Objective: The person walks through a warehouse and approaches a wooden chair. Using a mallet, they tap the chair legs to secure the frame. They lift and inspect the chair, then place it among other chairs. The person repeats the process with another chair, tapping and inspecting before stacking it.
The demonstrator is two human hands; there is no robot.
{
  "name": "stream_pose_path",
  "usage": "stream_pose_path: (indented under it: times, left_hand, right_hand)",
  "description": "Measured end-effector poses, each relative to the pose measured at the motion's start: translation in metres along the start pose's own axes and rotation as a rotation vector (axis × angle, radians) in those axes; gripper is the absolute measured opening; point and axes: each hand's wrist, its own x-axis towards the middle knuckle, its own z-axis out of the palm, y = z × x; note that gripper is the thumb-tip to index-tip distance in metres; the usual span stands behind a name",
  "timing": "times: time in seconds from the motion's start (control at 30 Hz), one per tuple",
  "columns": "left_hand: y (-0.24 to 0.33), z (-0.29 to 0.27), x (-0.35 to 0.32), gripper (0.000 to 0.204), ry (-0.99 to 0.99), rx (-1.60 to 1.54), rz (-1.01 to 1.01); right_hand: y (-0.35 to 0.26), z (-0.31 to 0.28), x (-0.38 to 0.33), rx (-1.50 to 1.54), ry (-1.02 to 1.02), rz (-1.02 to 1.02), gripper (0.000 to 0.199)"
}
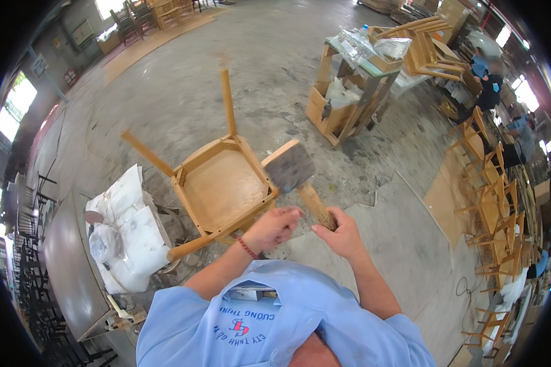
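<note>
My right hand grips the wooden handle of a mallet. The mallet's dark, blocky head is raised beside the near right corner of a wooden chair frame. That frame shows its underside, with legs splayed outward; the mallet and my hands hide part of the near right corner. My left hand, a red bead bracelet at its wrist, hovers close to that corner. Its fingers are curled together, and I cannot make out whether something small is in them.
On the left, a metal-topped table stands beside white sheets and a clear plastic bag. A workbench with cardboard boxes is ahead on the right. Several wooden chairs line the right side, where other people work.
</note>
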Motion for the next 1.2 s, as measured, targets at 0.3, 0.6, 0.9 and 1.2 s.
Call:
stream_pose_path:
  times: [0.3, 0.6, 0.9, 1.2]
  left_hand:
    - [0.057, -0.026, 0.048, 0.018, 0.351, 0.498, 0.532]
    - [0.077, -0.008, 0.087, 0.023, 0.142, 0.626, 0.47]
    - [0.075, -0.012, 0.093, 0.024, 0.073, 0.593, 0.377]
    - [0.074, -0.015, 0.095, 0.022, 0.072, 0.6, 0.392]
  right_hand:
    - [0.034, -0.016, -0.026, 1.028, -0.149, 0.468, 0.037]
    - [0.004, -0.027, -0.049, 0.825, -0.001, 0.253, 0.066]
    - [0.01, -0.06, -0.061, 0.548, 0.021, 0.379, 0.061]
    - [0.001, -0.023, -0.041, 0.474, 0.046, 0.385, 0.057]
